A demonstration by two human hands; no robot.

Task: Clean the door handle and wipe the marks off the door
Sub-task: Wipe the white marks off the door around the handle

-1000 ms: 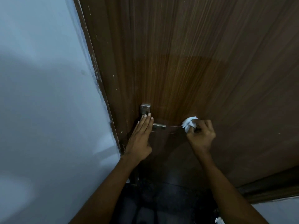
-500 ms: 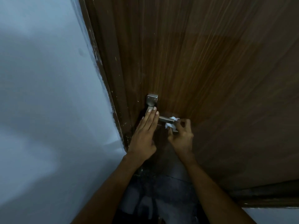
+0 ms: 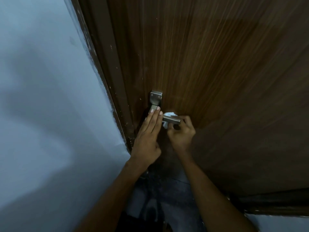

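Note:
A metal lever door handle [image 3: 172, 121] with a square back plate [image 3: 155, 97] sits on the dark brown wooden door [image 3: 209, 64]. My left hand [image 3: 148, 134] lies flat with fingers straight, its fingertips resting on the handle near the plate. My right hand [image 3: 181, 133] is closed on a crumpled white tissue [image 3: 168, 114], pressed around the lever from behind and below. Most of the tissue is hidden by the lever and my fingers.
A pale blue-grey wall [image 3: 50, 114] fills the left side, meeting the chipped brown door frame [image 3: 107, 67]. Dark floor [image 3: 167, 190] shows below between my forearms. The door's lower edge [image 3: 275, 203] runs along the bottom right.
My right hand has carried the tissue leftward from the door panel onto the lever. The left hand has stayed on the handle. The view has shifted closer.

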